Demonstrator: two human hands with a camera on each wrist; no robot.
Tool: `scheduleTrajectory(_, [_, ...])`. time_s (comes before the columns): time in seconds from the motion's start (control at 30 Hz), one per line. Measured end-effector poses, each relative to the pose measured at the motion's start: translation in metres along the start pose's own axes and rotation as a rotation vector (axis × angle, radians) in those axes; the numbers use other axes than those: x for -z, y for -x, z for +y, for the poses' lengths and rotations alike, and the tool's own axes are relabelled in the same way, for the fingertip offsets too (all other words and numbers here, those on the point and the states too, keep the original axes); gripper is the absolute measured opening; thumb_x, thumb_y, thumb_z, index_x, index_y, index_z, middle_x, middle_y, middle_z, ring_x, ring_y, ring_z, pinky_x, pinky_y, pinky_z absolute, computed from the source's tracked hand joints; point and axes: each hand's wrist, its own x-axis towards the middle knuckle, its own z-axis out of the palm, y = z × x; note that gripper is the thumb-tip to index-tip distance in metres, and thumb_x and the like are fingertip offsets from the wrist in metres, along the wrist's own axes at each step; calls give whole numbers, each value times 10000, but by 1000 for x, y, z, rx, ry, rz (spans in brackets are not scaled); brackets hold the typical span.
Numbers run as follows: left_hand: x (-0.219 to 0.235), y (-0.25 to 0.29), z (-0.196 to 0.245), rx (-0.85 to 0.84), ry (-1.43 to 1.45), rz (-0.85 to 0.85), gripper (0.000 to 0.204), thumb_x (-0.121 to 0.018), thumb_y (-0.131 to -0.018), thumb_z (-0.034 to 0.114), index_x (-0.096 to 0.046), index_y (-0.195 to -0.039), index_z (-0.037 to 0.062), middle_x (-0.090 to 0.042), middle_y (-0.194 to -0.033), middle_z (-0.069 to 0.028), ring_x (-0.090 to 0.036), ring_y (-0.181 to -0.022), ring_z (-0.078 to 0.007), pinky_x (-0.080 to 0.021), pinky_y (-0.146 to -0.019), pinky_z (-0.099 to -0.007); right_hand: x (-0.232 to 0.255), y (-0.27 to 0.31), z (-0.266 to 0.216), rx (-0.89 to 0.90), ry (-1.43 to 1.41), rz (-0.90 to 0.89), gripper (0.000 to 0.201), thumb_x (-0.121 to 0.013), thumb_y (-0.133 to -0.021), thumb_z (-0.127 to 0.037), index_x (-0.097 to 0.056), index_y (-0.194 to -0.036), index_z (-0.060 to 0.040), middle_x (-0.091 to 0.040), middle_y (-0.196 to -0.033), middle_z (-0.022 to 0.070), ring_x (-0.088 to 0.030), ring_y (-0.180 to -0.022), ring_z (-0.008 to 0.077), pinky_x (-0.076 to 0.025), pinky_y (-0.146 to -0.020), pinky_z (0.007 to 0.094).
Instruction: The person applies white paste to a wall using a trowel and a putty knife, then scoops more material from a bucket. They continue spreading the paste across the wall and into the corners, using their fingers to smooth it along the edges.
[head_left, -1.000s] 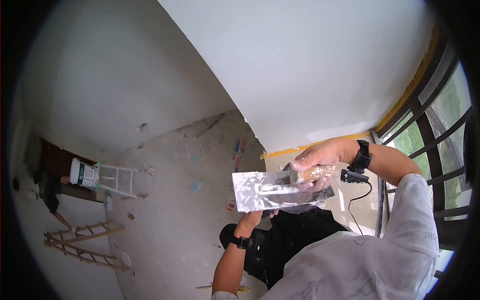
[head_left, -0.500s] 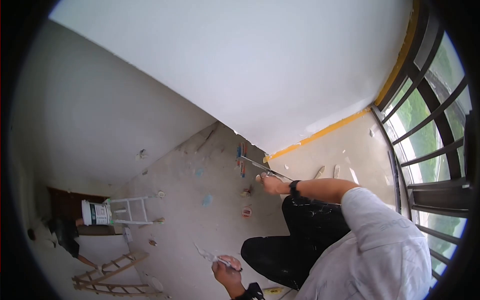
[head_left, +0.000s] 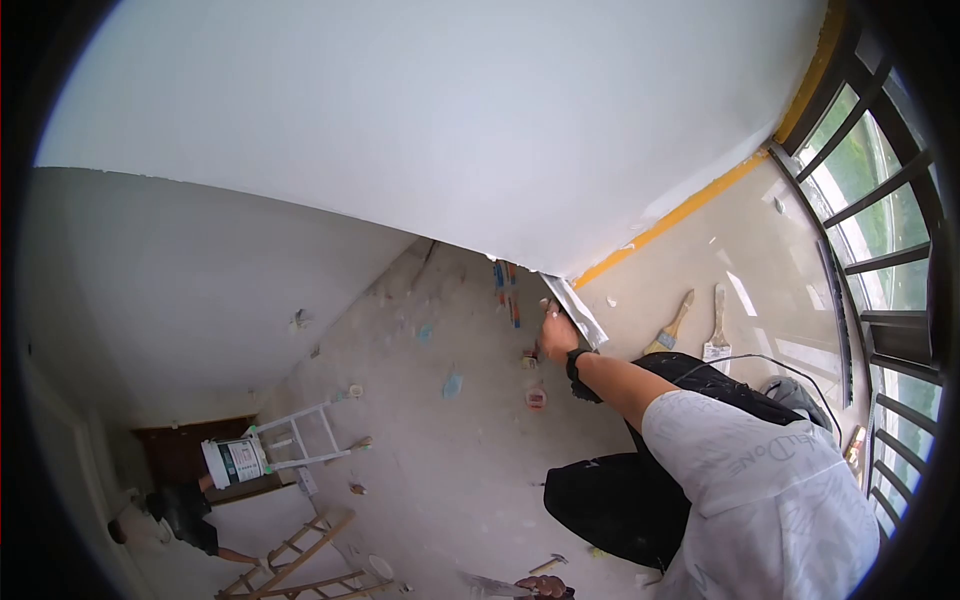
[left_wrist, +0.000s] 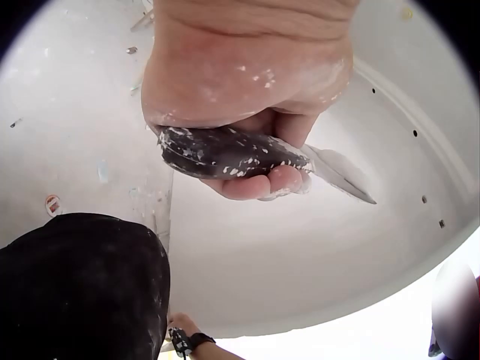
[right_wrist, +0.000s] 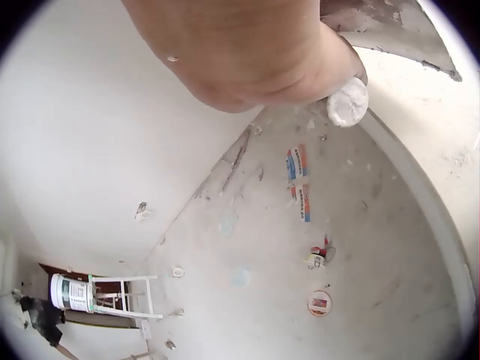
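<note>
From my end the trowel (head_left: 576, 310) reads as smooth, slightly shiny metal. Above it I get a smooth, matt white wall (head_left: 420, 130); right of it, two brushes (head_left: 671, 329) with bare-wood handles on a pretty glossy ledge (head_left: 690, 255). Left of it: dull, blotchy floor (head_left: 450, 470), plus a plastic-looking bucket (head_left: 236, 460). Below it, the dark scraper handle (left_wrist: 225, 154) looks plasticky, crusted with white flecks.

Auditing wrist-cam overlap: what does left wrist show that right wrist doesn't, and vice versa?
Left wrist only: the left hand gripping a dark-handled scraper, and a black-clad leg.
Right wrist only: a white bucket and white stepladder.
Both: the right hand and a round red-and-white item on the floor.
</note>
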Motion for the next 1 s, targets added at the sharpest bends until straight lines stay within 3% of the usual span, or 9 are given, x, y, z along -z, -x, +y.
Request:
scheduleTrajectory(0.07, [-17,-13,3,33,35,-68,205,-608,-906,188,-591,-946,-13,-540,-707,-106,-493,-608,-211,-429,-516,-313,10,22,-17,170,-48,211,506,-465,-924,-132,-332,-1402,-33,-475,-1318,305,-471,-1231,441,-372,-1044,504])
scheduleTrajectory(0.17, [-19,-30,8,32,20,-178,179,-602,-914,166,-594,-945,-10,-551,-716,-114,-504,-610,-216,-435,-519,-312,50,50,-49,261,-133,89,501,-474,-908,-114,-355,-1388,-33,-500,-1277,296,-509,-1172,446,-410,-998,510])
scheduleTrajectory(0.47, [-24,-43,11,23,-22,-406,249,-622,-915,218,-603,-941,-29,-585,-755,-132,-542,-659,-228,-464,-555,-320,138,119,-115,844,-297,498,429,-581,-893,-148,-468,-1272,19,-556,-1128,290,-539,-1051,464,-431,-930,516])
scheduleTrajectory(0.6, [-17,-57,10,88,24,-527,255,-633,-914,188,-616,-980,-57,-620,-812,-144,-573,-713,-257,-495,-632,-355,225,165,-106,1213,-305,173,395,-652,-856,-229,-553,-1150,14,-585,-1079,245,-560,-1007,422,-463,-893,484])
scheduleTrajectory(0.63, [-33,-59,5,-38,-187,-425,284,-593,-916,276,-553,-906,-5,-573,-737,-117,-534,-610,-218,-444,-532,-325,253,175,-96,1342,-307,13,395,-678,-840,-266,-581,-1110,5,-601,-1046,226,-572,-983,406,-476,-872,470])
scheduleTrajectory(0.7, [-59,-66,-6,-174,-449,-294,312,-547,-930,335,-496,-840,40,-538,-678,-94,-503,-516,-175,-408,-453,-295,301,185,-76,1304,-175,-12,337,-707,-825,-343,-634,-933,-32,-612,-802,152,-603,-791,333,-503,-720,412])
scheduleTrajectory(0.73, [-70,-70,-12,-193,-505,-273,292,-541,-942,306,-502,-848,33,-550,-694,-98,-511,-525,-170,-422,-473,-296,321,175,-65,1230,-165,-298,324,-676,-857,-329,-597,-797,-21,-543,-684,135,-549,-651,285,-460,-631,378])
scheduleTrajectory(0.77, [-86,-72,-18,-220,-518,-321,268,-532,-952,279,-516,-876,23,-563,-725,-96,-520,-557,-158,-431,-517,-282,335,170,-50,1118,-169,-336,392,-638,-867,-385,-583,-749,-16,-572,-680,171,-578,-635,325,-464,-615,405])
scheduleTrajectory(1.0, [-203,-53,-79,-375,-498,-557,232,-608,-938,133,-592,-1085,-46,-643,-962,-62,-594,-839,-126,-469,-801,-266,418,182,29,1027,-200,-590,309,-652,-807,-239,-657,-1038,-33,-614,-879,158,-580,-832,309,-477,-754,405])
